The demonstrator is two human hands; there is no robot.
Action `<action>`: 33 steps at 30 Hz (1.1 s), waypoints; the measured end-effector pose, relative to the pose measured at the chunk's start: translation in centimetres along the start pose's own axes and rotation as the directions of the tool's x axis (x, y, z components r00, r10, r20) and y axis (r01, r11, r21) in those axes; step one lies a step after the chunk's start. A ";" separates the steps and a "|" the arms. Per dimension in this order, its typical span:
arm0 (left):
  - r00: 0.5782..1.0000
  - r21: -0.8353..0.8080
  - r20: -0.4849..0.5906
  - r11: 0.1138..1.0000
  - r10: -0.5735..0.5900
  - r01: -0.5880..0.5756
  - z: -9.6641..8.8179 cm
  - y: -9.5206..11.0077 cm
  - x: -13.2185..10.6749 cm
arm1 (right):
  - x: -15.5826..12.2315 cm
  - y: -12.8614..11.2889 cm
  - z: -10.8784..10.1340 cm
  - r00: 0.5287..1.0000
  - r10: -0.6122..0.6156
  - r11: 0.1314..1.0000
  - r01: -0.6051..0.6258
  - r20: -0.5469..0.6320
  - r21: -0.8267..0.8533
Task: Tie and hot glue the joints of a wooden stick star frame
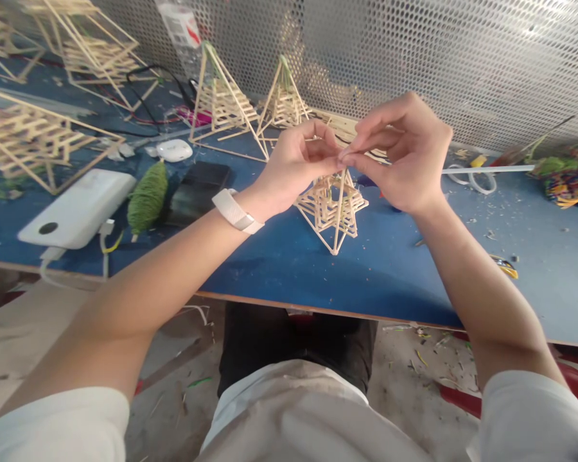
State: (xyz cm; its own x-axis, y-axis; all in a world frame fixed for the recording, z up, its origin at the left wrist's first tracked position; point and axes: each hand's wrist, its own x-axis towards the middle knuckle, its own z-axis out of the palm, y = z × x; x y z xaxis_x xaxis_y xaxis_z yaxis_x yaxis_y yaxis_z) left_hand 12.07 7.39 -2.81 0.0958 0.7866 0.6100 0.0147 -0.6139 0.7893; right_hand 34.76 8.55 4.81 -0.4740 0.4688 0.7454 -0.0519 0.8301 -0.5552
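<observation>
A small pyramid of thin wooden sticks (pixel 332 208) stands on the blue table (pixel 279 263) in front of me. My left hand (pixel 296 163) and my right hand (pixel 399 151) meet over its tip, both with fingers pinched together at the apex. Whatever lies between the fingertips is too small to make out. A white band sits on my left wrist.
Two finished stick pyramids (pixel 221 102) (pixel 284 99) stand by the perforated metal wall. Larger stick frames (pixel 33 138) lie at far left. A white power bank (pixel 79 208), green yarn (pixel 148 196), a black box (pixel 197 189), scissors (pixel 476 176) and coloured scraps (pixel 568 170) lie around.
</observation>
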 end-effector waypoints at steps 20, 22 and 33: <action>1.000 0.040 -0.023 0.999 0.006 -0.005 0.6 -0.1 -0.8 | 1.2 0.5 -0.4 0.985 0.169 0.984 -0.171 0.036 0.043; 1.000 0.046 -0.024 0.999 0.016 -0.015 0.7 -0.1 -0.9 | 1.1 0.7 -0.3 0.984 0.174 0.984 -0.175 0.027 0.039; 0.999 0.094 -0.016 0.994 0.050 -0.048 0.8 0.8 -1.0 | 0.9 1.7 0.0 0.975 0.218 0.973 -0.220 0.033 0.070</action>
State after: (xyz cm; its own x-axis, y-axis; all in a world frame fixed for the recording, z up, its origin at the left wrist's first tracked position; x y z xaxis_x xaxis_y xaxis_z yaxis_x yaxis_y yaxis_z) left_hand 12.83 6.02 -2.84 0.0803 0.7562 0.6494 0.1034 -0.6543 0.7491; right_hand 34.24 10.39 4.54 -0.5024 0.6283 0.5940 -0.0082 0.6835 -0.7299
